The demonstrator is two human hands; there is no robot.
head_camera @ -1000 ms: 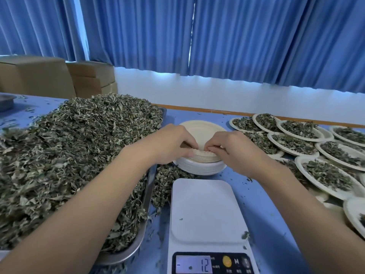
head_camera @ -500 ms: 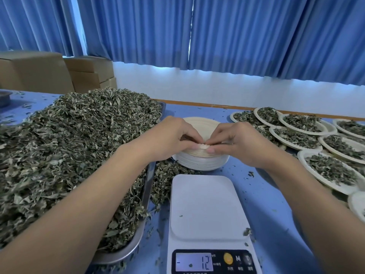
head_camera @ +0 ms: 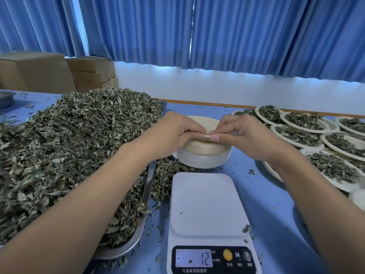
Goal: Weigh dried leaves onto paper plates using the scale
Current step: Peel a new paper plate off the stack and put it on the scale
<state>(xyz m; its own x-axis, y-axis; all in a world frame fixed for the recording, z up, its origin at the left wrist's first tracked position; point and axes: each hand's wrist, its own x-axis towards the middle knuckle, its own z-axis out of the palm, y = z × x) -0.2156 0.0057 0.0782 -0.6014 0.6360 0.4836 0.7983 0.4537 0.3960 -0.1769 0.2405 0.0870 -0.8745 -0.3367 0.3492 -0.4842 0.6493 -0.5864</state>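
Observation:
A stack of empty paper plates stands on the blue table just beyond the white scale. My left hand and my right hand meet over the stack's near rim, and both pinch the edge of the top plate with fingertips. The scale's platform is bare and its display reads 12. A big heap of dried leaves fills a metal tray at the left, under my left forearm.
Several paper plates with leaf portions lie in rows at the right, beside my right forearm. Loose leaf bits are scattered over the table. Cardboard boxes stand at the back left before blue curtains.
Both hands keep working at the rim of the top plate; the fingertips have drawn closer together. The view has dipped slightly. The scale reading stays the same.

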